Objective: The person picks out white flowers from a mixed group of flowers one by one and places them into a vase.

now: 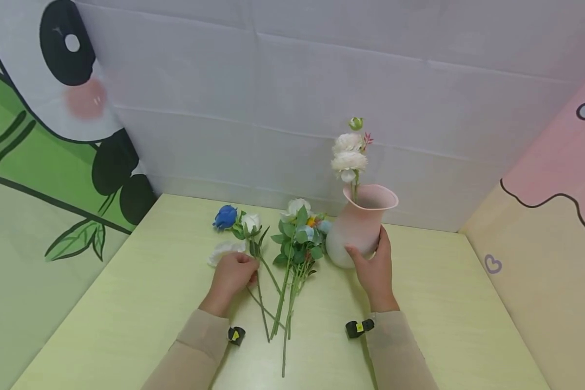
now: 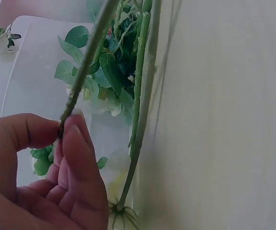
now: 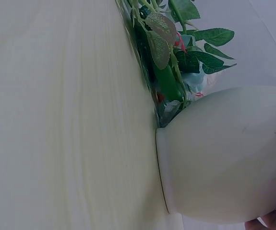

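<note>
My left hand (image 1: 236, 273) pinches a thin green flower stem (image 2: 87, 64) between thumb and fingertips, below a white rose (image 1: 251, 222). A second white bloom (image 1: 226, 251) lies just past the hand, and a blue rose (image 1: 225, 217) is farther back. My right hand (image 1: 376, 271) holds a pink-and-white vase (image 1: 358, 233) round its lower side, thumb on the front. Several white flowers (image 1: 349, 160) and a green bud rise from the left of the vase's flared mouth. In the right wrist view, fingertips (image 3: 274, 219) show at the edge of the vase's pale body.
Between the hands lies a bunch of artificial flowers with green leaves (image 1: 299, 238), its stems (image 1: 290, 309) pointing toward me. The leaves reach close to the vase's left side. A pale yellow table (image 1: 448, 303) meets a white cloth backdrop (image 1: 224, 146) at the back.
</note>
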Demonstrator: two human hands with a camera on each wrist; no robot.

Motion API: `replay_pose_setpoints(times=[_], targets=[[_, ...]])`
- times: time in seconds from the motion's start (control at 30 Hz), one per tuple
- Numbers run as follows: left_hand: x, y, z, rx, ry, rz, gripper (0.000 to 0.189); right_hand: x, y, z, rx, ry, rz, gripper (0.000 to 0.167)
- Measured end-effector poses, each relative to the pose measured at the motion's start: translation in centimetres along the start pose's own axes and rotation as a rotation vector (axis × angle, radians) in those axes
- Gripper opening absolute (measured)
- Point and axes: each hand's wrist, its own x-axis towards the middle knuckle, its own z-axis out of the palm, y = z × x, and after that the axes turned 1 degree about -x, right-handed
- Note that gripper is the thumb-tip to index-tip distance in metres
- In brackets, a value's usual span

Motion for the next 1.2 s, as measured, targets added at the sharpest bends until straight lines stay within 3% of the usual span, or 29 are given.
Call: replay_pose_setpoints(times=[0.3,0.6,1.2], targets=[[-0.1,0.7,-0.4,-0.186,-0.040,0.003,0.018,0.0,-0.2,0.0,-0.011,-0.008,0.008,0.101],[-0.5,1.4,-0.5,-0.258,-0.077,0.027,0.033,-0.1,-0.3,0.0,-0.021,-0.001,0.011,0.100],[-1.4,2.8,-0.4,-0.397,-0.117,0.074,0.029,-0.1,-0.2,0.0,-0.012,-0.005,0.021,0.101]])
